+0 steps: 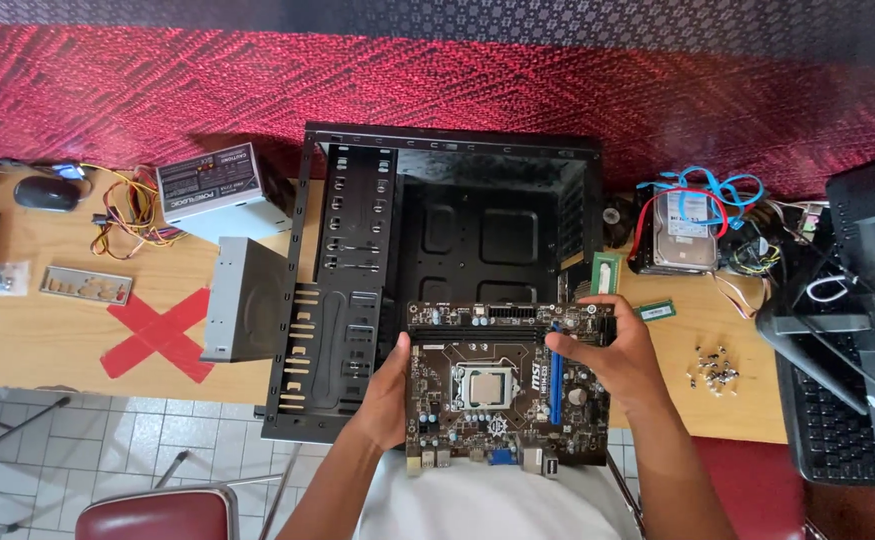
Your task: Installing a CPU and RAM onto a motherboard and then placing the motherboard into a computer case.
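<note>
Both hands were on the motherboard (507, 385). The left hand (389, 395) had its grip closed around the board's left edge, thumb on top. The right hand (612, 355) pinched the right side, fingers spread across the top corner. The board hung just over the near edge of the open computer case (437, 230) lying on the counter (47, 340), with loose screws (714, 368) off to the right of the right grip.

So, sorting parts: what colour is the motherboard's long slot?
Blue, on the motherboard, seen in the head view.
</note>
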